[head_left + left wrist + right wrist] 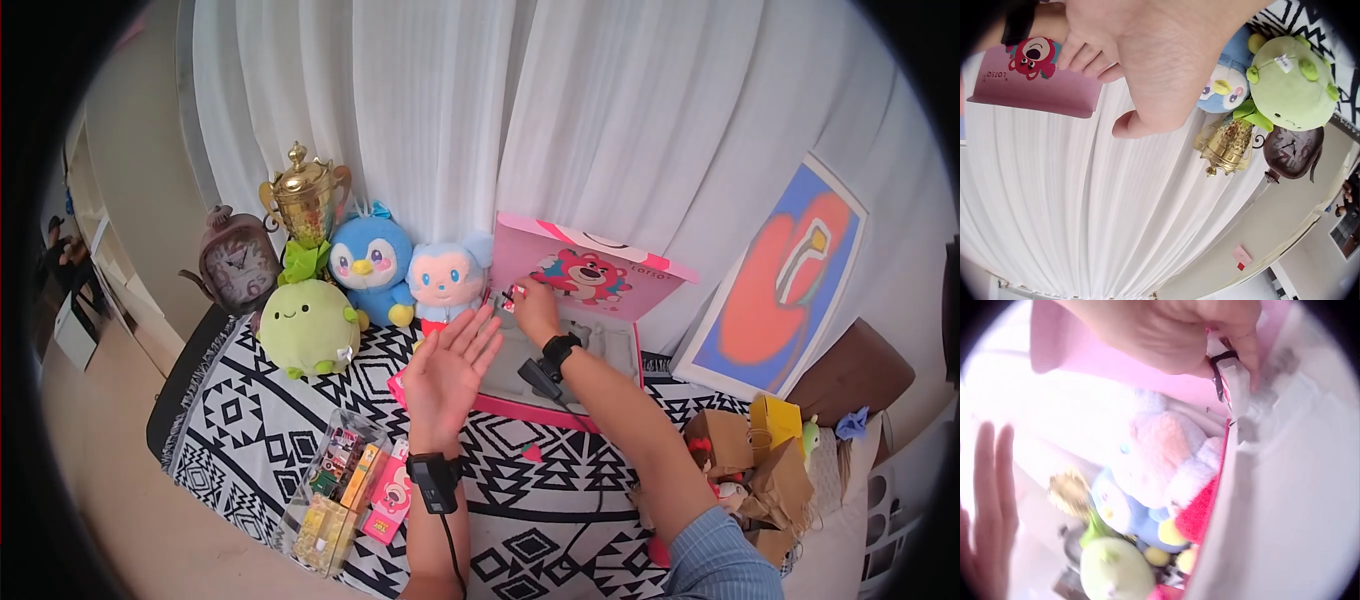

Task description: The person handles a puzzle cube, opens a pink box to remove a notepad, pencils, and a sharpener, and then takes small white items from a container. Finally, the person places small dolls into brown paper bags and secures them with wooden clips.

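My right hand [537, 312] is over the left part of an open pink gift box [520, 404]. Between thumb and fingers it pinches a small white-and-pink item with a black band [1235, 378], whose kind I cannot tell. Inside the box is a grey moulded tray [612, 348] with hollows. The raised lid [640, 292] shows a pink bear and the word LOTSO. My left hand [450, 375] is held up in front of the box, palm showing and fingers extended, with nothing in it. In the left wrist view, the left thumb stands apart from the fingers.
Plush toys, including a green one [308, 325] and a blue penguin [370, 262], stand left of the box beside a gold trophy [303, 195] and a clock [238, 262]. A clear tray [325, 535] and pink carton [388, 500] lie in front; paper bags [720, 440] stand right.
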### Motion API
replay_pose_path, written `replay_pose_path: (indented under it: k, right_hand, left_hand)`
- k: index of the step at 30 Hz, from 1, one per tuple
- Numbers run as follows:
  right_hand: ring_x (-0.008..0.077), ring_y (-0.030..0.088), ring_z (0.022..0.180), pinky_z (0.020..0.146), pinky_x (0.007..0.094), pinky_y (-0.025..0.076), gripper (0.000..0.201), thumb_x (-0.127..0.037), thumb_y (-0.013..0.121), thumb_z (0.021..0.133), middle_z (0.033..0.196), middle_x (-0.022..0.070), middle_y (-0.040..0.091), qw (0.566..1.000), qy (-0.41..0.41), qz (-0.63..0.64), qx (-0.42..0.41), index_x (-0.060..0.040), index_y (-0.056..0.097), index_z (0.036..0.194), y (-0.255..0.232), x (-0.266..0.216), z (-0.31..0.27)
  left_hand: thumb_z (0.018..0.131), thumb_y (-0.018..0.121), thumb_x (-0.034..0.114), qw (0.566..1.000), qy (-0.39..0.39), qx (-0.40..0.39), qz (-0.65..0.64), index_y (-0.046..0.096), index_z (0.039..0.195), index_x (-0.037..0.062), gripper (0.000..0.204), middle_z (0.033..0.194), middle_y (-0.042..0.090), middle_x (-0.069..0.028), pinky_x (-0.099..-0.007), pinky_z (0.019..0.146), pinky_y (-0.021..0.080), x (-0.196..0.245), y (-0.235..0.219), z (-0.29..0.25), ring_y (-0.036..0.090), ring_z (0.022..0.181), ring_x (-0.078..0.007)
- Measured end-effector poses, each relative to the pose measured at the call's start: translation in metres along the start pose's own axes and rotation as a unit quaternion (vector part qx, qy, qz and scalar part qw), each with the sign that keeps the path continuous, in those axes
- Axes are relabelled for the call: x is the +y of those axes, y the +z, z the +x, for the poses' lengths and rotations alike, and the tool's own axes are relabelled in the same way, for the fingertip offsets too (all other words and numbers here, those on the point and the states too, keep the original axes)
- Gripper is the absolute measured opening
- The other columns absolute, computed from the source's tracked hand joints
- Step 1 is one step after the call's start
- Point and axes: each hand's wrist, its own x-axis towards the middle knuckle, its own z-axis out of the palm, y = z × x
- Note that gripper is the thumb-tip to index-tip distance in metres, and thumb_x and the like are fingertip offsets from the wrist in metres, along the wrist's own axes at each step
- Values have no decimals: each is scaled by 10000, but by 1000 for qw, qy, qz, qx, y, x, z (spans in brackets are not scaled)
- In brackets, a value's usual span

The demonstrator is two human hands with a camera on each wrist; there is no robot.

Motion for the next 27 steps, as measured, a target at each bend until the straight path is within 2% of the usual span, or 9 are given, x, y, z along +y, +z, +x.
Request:
replay_pose_path:
  k: [2, 4, 7, 9, 11, 13, 15, 24, 27]
  right_hand:
    - [409, 575, 1027, 875, 459, 467, 288, -114, 582, 816, 1168, 270, 552, 997, 64, 42, 14, 6, 618, 1076, 12, 15, 8]
    - [357, 565, 1094, 913, 419, 457, 371, -192, 596, 844, 1278, 232, 522, 972, 214, 76, -55, -38, 590, 1182, 23, 28, 20]
    - [250, 588, 1006, 821, 387, 516, 310, -122, 587, 880, 1125, 117, 602, 950, 177, 259, -2, -48, 571, 1180, 54, 40, 16]
    - [184, 563, 1019, 799, 358, 538, 333, -138, 581, 904, 1131, 75, 573, 965, 146, 212, -46, -60, 534, 1224, 44, 40, 8]
    - [189, 578, 990, 782, 336, 549, 324, -128, 593, 897, 1140, 84, 572, 870, 225, 429, -87, -43, 538, 1204, 23, 20, -6]
    - [168, 596, 934, 766, 306, 554, 287, -148, 606, 897, 1066, 72, 602, 897, 213, 377, -89, -31, 561, 1155, 32, 37, -2]
    - [246, 641, 858, 785, 413, 497, 303, -278, 534, 895, 979, 162, 649, 959, 128, 245, -68, -39, 617, 1062, 52, 58, -3]
    - [269, 641, 900, 793, 420, 485, 318, -292, 496, 899, 990, 182, 646, 994, -56, -56, 78, -41, 630, 1042, 48, 55, -9]
    - [318, 631, 952, 830, 434, 471, 333, -277, 469, 900, 1032, 210, 640, 999, -2, -39, 34, -23, 627, 1047, 29, 24, -22]
  left_hand:
    - [927, 464, 269, 1000, -1, 2, -2, 403, 1290, -131, 543, 1414, 342, -301, -488, 1126, 263, 1, 0, -1, 332, 1332, -409]
    - [929, 462, 264, 1000, 4, 12, -11, 394, 1291, -134, 543, 1404, 350, -306, -490, 1126, 264, 3, 0, -2, 335, 1328, -411]
    - [930, 460, 258, 999, 16, 18, -22, 382, 1295, -136, 542, 1396, 357, -306, -493, 1125, 267, 8, -5, -2, 342, 1323, -410]
    - [932, 457, 259, 999, 16, 27, -25, 378, 1292, -136, 540, 1391, 364, -301, -493, 1122, 272, 10, -5, -2, 352, 1315, -408]
    - [933, 455, 256, 999, 19, 33, -25, 385, 1284, -136, 531, 1385, 373, -297, -494, 1120, 276, 10, -6, -3, 358, 1311, -406]
    - [932, 453, 252, 999, 15, 35, -29, 391, 1279, -134, 523, 1370, 392, -293, -492, 1115, 285, 10, -7, -2, 368, 1304, -405]
    - [930, 453, 246, 999, 9, 41, -33, 392, 1280, -132, 518, 1360, 405, -290, -492, 1110, 293, 9, -9, -1, 376, 1298, -405]
    - [929, 459, 253, 998, 4, 62, -16, 433, 1258, -108, 489, 1293, 478, -259, -472, 1073, 346, 8, -9, -2, 447, 1238, -375]
    - [931, 460, 256, 998, 0, 65, -8, 452, 1246, -97, 473, 1281, 490, -248, -463, 1059, 360, 9, -10, -2, 462, 1223, -361]
